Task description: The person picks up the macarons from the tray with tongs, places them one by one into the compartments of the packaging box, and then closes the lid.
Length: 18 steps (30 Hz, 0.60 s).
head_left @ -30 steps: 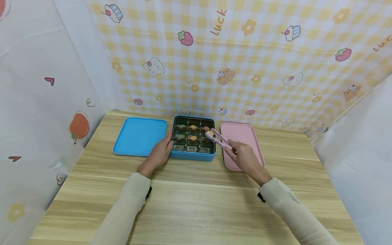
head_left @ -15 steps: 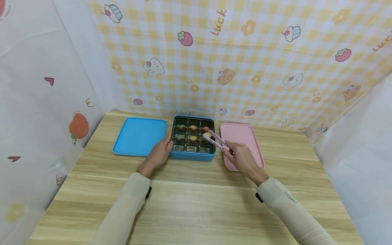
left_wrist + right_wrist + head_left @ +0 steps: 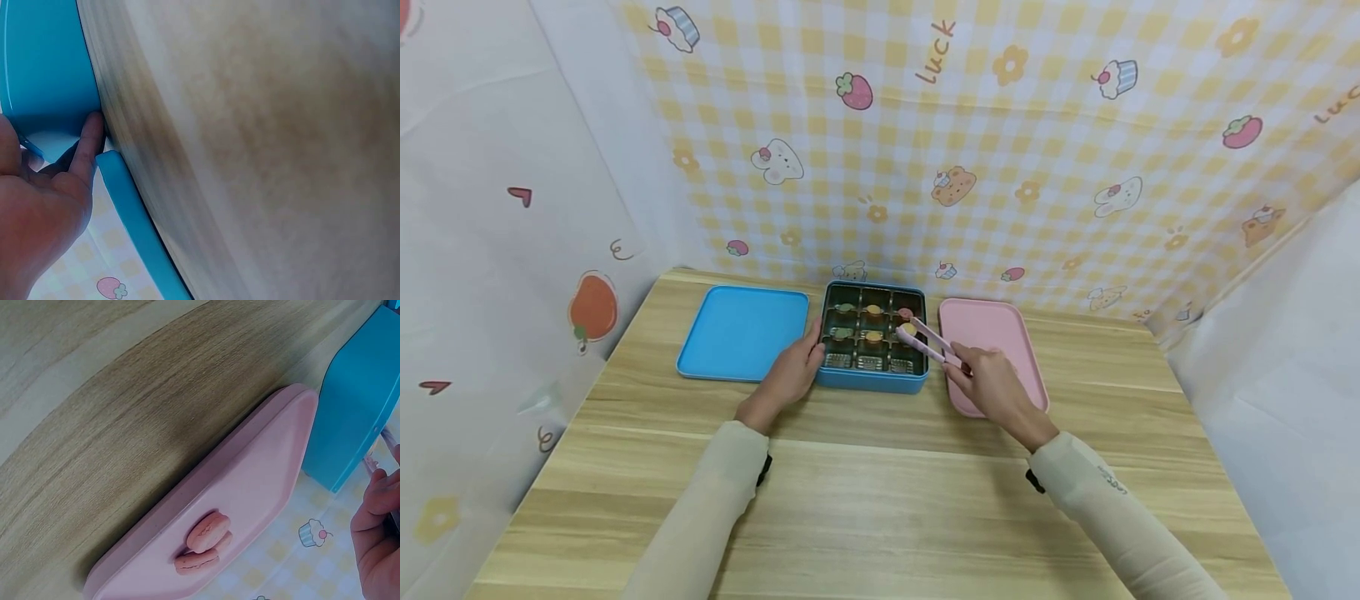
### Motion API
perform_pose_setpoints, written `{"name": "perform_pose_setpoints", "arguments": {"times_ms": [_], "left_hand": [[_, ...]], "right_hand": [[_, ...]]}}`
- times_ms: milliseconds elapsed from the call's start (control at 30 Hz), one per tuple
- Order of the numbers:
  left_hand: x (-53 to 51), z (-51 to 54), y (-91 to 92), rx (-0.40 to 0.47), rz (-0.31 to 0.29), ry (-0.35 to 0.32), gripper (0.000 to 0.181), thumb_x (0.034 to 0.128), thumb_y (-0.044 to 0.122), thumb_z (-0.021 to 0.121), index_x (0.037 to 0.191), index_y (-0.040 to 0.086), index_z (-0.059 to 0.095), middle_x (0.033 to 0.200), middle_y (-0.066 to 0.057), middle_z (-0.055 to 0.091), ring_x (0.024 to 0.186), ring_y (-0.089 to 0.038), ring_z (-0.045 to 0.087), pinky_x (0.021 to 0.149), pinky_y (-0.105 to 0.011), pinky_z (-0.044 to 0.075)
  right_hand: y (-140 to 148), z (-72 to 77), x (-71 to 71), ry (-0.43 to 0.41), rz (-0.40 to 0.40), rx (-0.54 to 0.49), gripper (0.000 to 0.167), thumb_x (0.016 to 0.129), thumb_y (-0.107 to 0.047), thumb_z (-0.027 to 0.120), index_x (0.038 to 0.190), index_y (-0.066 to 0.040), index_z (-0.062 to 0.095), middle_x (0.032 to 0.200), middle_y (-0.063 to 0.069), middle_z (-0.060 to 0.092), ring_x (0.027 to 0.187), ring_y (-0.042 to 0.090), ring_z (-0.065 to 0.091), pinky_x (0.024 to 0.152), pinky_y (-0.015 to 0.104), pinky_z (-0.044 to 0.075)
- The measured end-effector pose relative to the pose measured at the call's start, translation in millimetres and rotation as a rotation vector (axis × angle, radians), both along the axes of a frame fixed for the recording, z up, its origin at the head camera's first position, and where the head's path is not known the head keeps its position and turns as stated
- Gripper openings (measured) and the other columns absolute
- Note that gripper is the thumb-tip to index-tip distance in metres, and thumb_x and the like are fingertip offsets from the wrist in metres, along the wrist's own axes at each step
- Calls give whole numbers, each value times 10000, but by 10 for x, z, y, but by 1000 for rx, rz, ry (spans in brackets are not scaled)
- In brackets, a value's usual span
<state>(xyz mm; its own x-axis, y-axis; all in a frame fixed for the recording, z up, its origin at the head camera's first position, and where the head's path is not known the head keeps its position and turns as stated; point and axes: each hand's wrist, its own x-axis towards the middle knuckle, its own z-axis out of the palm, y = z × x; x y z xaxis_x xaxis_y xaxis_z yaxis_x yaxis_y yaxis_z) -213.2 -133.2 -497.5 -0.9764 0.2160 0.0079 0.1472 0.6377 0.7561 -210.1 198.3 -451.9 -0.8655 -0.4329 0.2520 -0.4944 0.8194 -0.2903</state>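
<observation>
In the head view, my left hand (image 3: 792, 368) rests against the left side of a blue box (image 3: 872, 381), with its fingers (image 3: 90, 140) extended along the wall in the left wrist view. The box has a divided insert with green, orange and pink macarons in its back and middle rows. My right hand (image 3: 996, 383) grips pink tongs (image 3: 931, 340) above the box's right side. Between the tong tips is a yellow macaron (image 3: 909, 330), at the right compartment of the middle row; whether it touches the insert I cannot tell.
A pink tray (image 3: 985, 321) lies right of the box, partly under my right hand; pink macarons (image 3: 209, 532) lie on it in the right wrist view. A flat blue lid (image 3: 741, 333) lies left of the box. Patterned cloth (image 3: 880, 167) hangs behind the wooden table (image 3: 880, 517).
My right hand has moved slightly left with the tongs, bringing the yellow macaron further over the box's right compartment. In the last half second it barely moves. My left hand stays in place.
</observation>
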Motion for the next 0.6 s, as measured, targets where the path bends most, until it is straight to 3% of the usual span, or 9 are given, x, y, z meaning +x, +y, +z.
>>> {"name": "perform_pose_setpoints", "arguments": {"times_ms": [600], "left_hand": [[0, 6, 0, -6, 2, 15, 568, 1091, 184, 348, 1579, -4, 126, 1543, -261, 350, 1416, -410, 360, 1109, -553, 370]], "right_hand": [[21, 14, 1, -43, -12, -13, 284, 945, -210, 688, 1154, -18, 693, 627, -32, 527, 536, 103, 430, 470, 236, 352]]}}
